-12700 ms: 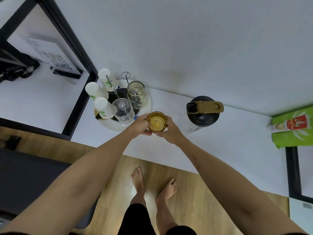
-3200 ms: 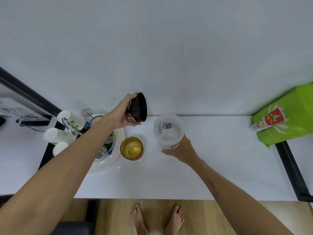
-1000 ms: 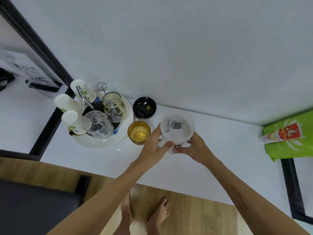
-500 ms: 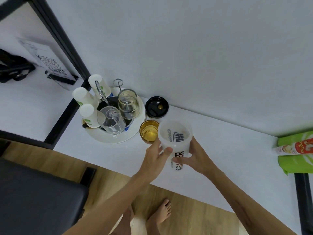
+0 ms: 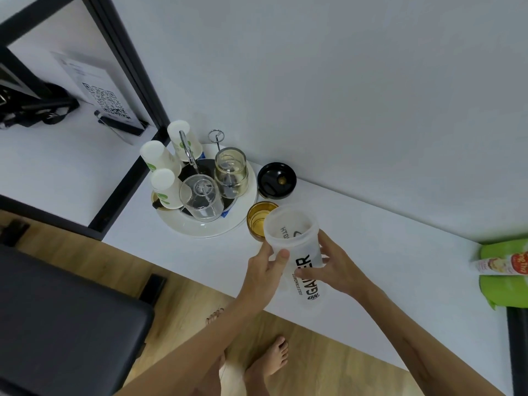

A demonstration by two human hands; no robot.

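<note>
item: shaker cup [image 5: 297, 244], translucent, lidless, black lettering down the side.

position: being held clear of the counter [image 5: 400, 267], tilting with the open mouth toward and partly over the amber glass [image 5: 258, 220], hiding part of that glass's rim.

grip, left hand [image 5: 264, 270]: wrapping the near side, pressing a thumb on the wall below the rim.

grip, right hand [image 5: 334, 267]: curling fingers round the opposite side, lower down. both holding the cup, leaving neither free.

contents: not showing through the cloudy wall; cannot tell whether carrying liquid.

neighbours:
- amber glass: standing on the counter just beside the white tray [image 5: 200, 230], holding yellowish liquid.
- black lid [image 5: 276, 180]: lying upturned near the wall, behind the glass.
- upturned clear glass [image 5: 201, 200] and paper cups [image 5: 160, 158]: crowding the tray.
- green packet [image 5: 503, 278]: lying well apart at the right.

hazards, as judged:
- striking the amber glass with the cup's lip while tilting lower, tipping liquid across the counter and down toward the bare feet [image 5: 274, 358].
- if pouring, overshooting the glass's small mouth from so wide a rim.
- squeezing a probably flexible wall with two hands, jolting any contents out.
- pushing the glass against the tray, disturbing the glassware there.
- going lidless, risking a spill at any steeper tilt.
</note>
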